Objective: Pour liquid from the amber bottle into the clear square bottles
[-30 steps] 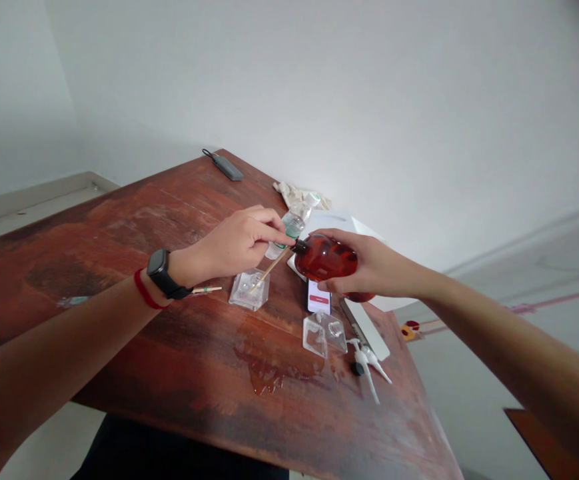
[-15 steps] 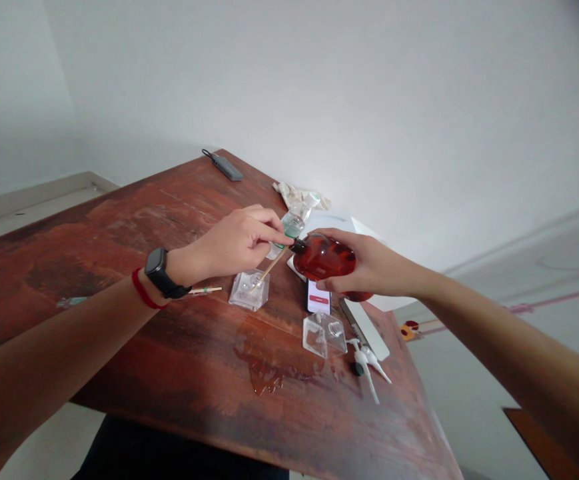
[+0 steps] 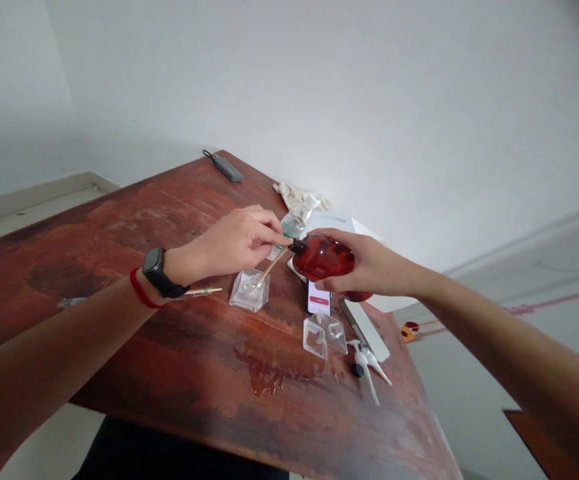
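My right hand (image 3: 359, 260) is wrapped round a bottle of red-amber liquid (image 3: 324, 256), tipped on its side with its black neck pointing left. At that neck, the fingers of my left hand (image 3: 249, 235) are closed at the top of a thin wooden stick (image 3: 270, 268). The stick slants down into a small clear plastic container (image 3: 245, 298) on the table. My left index fingertip touches or nearly touches the bottle's mouth. Whether liquid runs down the stick is too small to tell.
A wet puddle (image 3: 269, 383) lies on the wooden table (image 3: 179, 373). Nearby are a phone (image 3: 318, 301), a clear plastic piece (image 3: 314, 335), white pump tops (image 3: 369, 363) and a pale flat bar (image 3: 369, 333). Behind are a clear bottle (image 3: 296, 220), cloth (image 3: 292, 195) and a grey device (image 3: 226, 168).
Almost nothing differs. Both hands, the tipped bottle and the stick hold nearly the same position, with only a tiny shift of the left wrist to the left.
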Action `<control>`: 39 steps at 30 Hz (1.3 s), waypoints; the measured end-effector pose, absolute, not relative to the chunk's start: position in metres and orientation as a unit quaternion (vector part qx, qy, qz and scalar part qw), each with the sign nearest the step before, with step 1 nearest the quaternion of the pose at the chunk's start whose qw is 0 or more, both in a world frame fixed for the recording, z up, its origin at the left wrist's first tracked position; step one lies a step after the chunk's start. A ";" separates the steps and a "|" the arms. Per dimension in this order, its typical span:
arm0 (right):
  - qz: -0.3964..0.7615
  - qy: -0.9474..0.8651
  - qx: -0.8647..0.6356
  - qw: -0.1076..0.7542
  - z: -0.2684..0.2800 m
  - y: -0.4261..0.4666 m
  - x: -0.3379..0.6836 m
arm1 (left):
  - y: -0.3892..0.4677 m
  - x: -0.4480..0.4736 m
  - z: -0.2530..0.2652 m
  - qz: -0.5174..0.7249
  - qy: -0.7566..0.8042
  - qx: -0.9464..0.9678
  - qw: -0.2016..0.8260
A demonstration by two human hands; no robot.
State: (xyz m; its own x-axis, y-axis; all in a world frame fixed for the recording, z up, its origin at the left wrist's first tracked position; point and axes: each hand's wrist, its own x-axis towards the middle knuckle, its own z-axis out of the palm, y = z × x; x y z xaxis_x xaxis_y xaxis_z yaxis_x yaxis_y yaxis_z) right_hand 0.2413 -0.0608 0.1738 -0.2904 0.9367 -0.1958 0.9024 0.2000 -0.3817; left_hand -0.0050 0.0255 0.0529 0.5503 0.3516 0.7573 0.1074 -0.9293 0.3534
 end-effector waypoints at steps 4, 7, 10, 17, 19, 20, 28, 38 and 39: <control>0.214 -0.780 -0.587 0.038 0.174 -0.060 0.241 | 0.026 -0.006 0.054 0.452 0.134 0.872 0.130; 0.215 -0.779 -0.589 0.034 0.174 -0.060 0.241 | 0.026 -0.006 0.054 0.455 0.133 0.871 0.129; 0.210 -0.777 -0.592 0.032 0.174 -0.060 0.240 | 0.026 -0.006 0.054 0.458 0.130 0.870 0.127; 0.213 -0.775 -0.594 0.030 0.176 -0.059 0.239 | 0.026 -0.006 0.053 0.453 0.139 0.871 0.128; 0.214 -0.775 -0.594 0.029 0.176 -0.059 0.239 | 0.026 -0.006 0.053 0.455 0.140 0.870 0.126; 0.215 -0.775 -0.593 0.028 0.176 -0.059 0.239 | 0.026 -0.006 0.053 0.456 0.138 0.870 0.126; 0.210 -0.780 -0.589 0.031 0.176 -0.059 0.238 | 0.026 -0.006 0.053 0.461 0.134 0.868 0.124; 0.210 -0.771 -0.601 0.027 0.177 -0.060 0.236 | 0.027 -0.006 0.052 0.455 0.136 0.871 0.125; 0.211 -0.770 -0.602 0.028 0.177 -0.060 0.236 | 0.027 -0.006 0.052 0.454 0.137 0.871 0.125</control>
